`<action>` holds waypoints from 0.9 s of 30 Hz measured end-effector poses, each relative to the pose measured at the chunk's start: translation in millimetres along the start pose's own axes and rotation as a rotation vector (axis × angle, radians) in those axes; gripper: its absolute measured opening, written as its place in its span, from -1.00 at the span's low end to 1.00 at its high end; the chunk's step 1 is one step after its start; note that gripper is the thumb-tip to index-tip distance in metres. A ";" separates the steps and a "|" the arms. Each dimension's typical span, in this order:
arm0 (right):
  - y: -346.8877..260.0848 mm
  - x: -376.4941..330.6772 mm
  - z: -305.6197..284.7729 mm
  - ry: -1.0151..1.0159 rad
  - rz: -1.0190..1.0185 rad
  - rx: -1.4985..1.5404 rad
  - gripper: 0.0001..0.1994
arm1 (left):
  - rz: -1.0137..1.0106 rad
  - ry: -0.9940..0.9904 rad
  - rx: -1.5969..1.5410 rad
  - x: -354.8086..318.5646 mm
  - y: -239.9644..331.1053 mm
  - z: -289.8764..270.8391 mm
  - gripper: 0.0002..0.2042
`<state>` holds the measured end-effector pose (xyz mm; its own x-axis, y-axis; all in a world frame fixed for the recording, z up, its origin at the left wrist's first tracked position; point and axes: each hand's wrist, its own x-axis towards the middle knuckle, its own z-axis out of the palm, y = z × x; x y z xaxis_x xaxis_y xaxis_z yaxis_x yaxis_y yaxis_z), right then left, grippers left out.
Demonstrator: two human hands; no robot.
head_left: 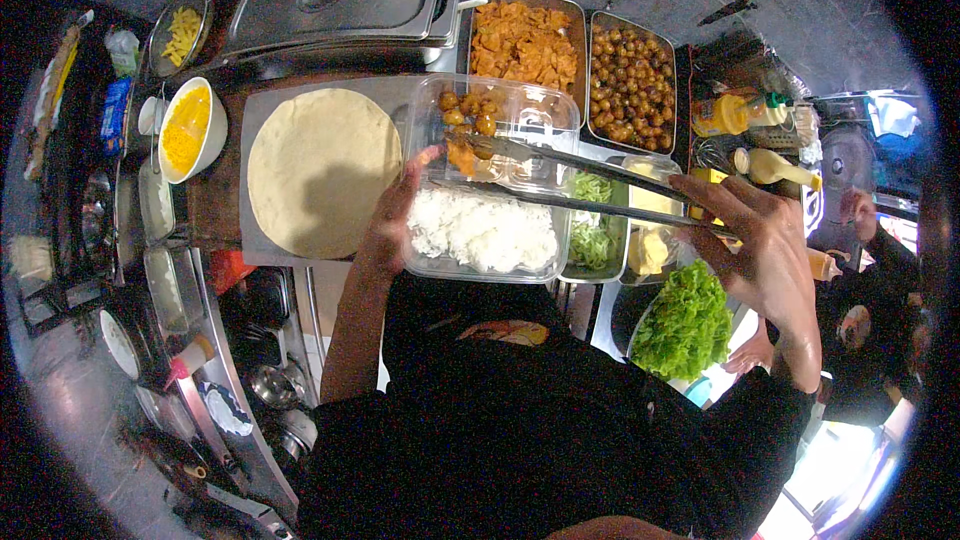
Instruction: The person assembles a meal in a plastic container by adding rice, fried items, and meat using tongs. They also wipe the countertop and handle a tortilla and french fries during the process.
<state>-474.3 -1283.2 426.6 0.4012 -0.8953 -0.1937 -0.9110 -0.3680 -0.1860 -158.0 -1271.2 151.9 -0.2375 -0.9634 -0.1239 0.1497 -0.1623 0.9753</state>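
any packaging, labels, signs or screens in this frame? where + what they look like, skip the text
Clear plastic container: centre, left hand holding its edge; rectangular, divided, white rice and brown balls inside.
Blue packet: far left on counter; flat, blue with small print.
Clear wrapped pack: above the blue packet; greenish-white.
Yellow squeeze bottles: right, lying down; one has a green cap.
Tongs: metal, in right hand, reaching into the container.
Screens, signs: none clearly visible.
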 end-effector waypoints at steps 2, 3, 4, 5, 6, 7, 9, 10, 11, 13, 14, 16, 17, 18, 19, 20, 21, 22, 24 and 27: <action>1.0 -2.6 2.4 0.047 -0.028 0.021 -0.60 | 0.178 -0.062 0.208 -3.7 -10.0 -8.6 -0.53; 2.2 -4.2 3.4 0.059 -0.043 0.017 -0.62 | 0.253 -0.083 0.299 -3.7 -6.8 -8.6 -0.55; 3.8 -5.6 3.9 0.071 -0.059 0.012 -0.64 | 0.298 -0.088 0.370 -4.8 -2.9 -8.7 -0.56; 7.0 -7.8 2.9 0.059 -0.048 -0.022 -0.65 | 0.343 -0.093 0.442 -5.2 1.8 -8.0 -0.56; 10.0 -11.2 0.1 0.046 -0.032 -0.056 -0.65 | 0.313 -0.094 0.429 -5.1 3.0 -7.8 -0.56; 10.1 -12.1 0.0 0.044 -0.020 -0.070 -0.65 | 0.284 -0.095 0.417 -5.2 3.8 -7.8 -0.56; 9.9 -9.6 1.4 0.053 0.000 -0.077 -0.65 | 0.261 -0.100 0.414 -4.4 6.5 -7.6 -0.56; 10.0 -7.8 3.4 0.062 0.011 -0.069 -0.65 | 0.268 -0.104 0.423 -2.9 8.5 -7.0 -0.56; 10.7 -7.2 4.8 0.050 -0.017 -0.079 -0.65 | 0.275 -0.108 0.433 -1.9 10.5 -6.1 -0.57; 7.7 -4.8 7.2 0.021 -0.033 -0.076 -0.66 | 0.261 -0.079 0.467 -4.4 12.8 -3.3 -0.57; 5.4 -3.4 8.2 0.006 -0.042 -0.075 -0.66 | 0.254 -0.065 0.484 -5.8 14.5 -1.5 -0.57; 3.0 -3.6 11.0 0.030 -0.034 -0.100 -0.67 | 0.252 -0.054 0.536 -6.3 24.2 3.5 -0.57; 3.5 -4.2 15.2 0.042 -0.013 -0.102 -0.68 | 0.250 -0.049 0.561 -6.2 27.0 4.9 -0.57; 3.3 -4.0 17.2 0.056 0.002 -0.106 -0.69 | 0.274 -0.041 0.564 -6.6 25.7 4.6 -0.56; 4.9 -3.9 15.9 0.056 -0.009 -0.098 -0.70 | 0.297 -0.032 0.566 -6.7 23.3 4.1 -0.56; 8.7 -4.0 13.6 0.055 -0.020 -0.090 -0.71 | 0.264 -0.020 0.525 -7.0 23.7 4.5 -0.55; 12.0 -3.8 11.7 0.055 -0.029 -0.082 -0.72 | 0.231 -0.008 0.482 -6.6 25.5 6.0 -0.54; 13.9 -3.3 9.9 0.057 -0.016 -0.052 -0.72 | 0.142 0.007 0.395 -6.2 29.5 8.6 -0.53; 16.5 -2.7 7.1 0.063 0.015 0.009 -0.73 | 0.031 0.026 0.313 -6.5 35.2 11.2 -0.50; 19.0 -2.1 11.8 -0.008 0.084 0.185 -0.68 | 0.033 0.027 0.370 -9.7 35.2 11.9 -0.44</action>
<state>-491.3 -1285.4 412.1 0.3256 -0.9187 -0.2237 -0.9088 -0.2388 -0.3422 -161.9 -1265.0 189.7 -0.2122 -0.9730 -0.0912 -0.2017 -0.0477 0.9783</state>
